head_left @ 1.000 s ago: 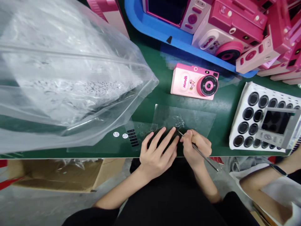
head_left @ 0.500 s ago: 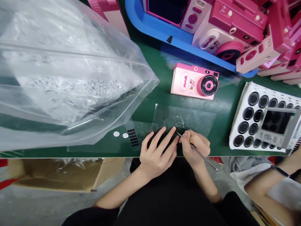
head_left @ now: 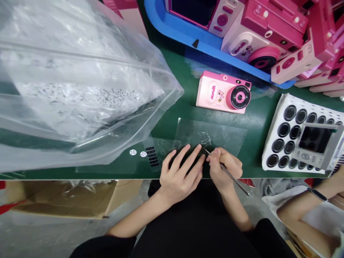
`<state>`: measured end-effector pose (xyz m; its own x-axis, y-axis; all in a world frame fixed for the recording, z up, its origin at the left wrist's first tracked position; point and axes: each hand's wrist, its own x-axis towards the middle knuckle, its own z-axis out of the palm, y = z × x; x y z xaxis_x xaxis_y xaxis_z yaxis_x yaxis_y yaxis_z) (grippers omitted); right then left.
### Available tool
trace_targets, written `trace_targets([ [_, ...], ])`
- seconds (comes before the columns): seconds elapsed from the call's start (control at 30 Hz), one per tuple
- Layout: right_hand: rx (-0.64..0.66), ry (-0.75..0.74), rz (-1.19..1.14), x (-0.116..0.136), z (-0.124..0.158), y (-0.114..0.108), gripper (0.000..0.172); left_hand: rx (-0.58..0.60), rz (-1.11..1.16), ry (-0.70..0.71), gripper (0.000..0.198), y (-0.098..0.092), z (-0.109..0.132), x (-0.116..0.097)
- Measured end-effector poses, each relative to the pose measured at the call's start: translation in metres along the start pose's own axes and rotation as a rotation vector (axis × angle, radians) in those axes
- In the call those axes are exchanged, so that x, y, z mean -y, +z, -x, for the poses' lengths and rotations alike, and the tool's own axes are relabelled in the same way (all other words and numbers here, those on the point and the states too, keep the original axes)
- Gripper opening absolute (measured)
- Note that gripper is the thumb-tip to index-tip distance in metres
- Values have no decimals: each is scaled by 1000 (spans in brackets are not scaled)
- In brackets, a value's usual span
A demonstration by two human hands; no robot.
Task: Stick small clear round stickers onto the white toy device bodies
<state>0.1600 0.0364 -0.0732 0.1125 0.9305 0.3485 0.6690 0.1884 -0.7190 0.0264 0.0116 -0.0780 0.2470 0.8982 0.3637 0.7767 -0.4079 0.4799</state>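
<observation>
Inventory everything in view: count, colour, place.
table: one, green, centre
plastic bag: one, clear, left
tray: one, blue, top right
cameras: several, pink, upper right
loose camera: one, pink, centre
sheets: several, clear, centre
strips: several, black, left of centre
stickers: two, white, beside strips
holder: one, white, right
discs: many, black, in holder
panel: one, grey, over discs
box: one, brown, lower left
co-worker's arm: one, bare, lower right
tool: one, silver, in right hand
left hand: one, bare, over sheets
right hand: one, bare, holding tool

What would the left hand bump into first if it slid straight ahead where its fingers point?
The left hand would likely meet the glossy clear shape on the transparent sheet, then the lone pink camera; how far that shape stands up is unclear.
</observation>
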Motion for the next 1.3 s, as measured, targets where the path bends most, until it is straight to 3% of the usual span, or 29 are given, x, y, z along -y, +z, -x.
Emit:
trace_targets([
  [0.37,-11,22,39,-1,3,0,41,-3,-3,3,26,0,0,1],
  [1.0,61,-102,-20,2,-3,-1,42,-19,7,-3,22,1,1,0],
  [1.07,5,-79,-80,0,2,-1,41,-19,2,-1,24,1,1,0],
  [1.17,-248,-6,-212,-10,5,-6,36,-19,-11,5,26,1,2,-1],
  [1.23,-383,29,-161,-23,0,-15,31,-38,-15,21,25,1,2,-2],
  [1.3,-379,14,10,-39,-10,-29,24,-72,-6,57,23,1,4,-2],
])
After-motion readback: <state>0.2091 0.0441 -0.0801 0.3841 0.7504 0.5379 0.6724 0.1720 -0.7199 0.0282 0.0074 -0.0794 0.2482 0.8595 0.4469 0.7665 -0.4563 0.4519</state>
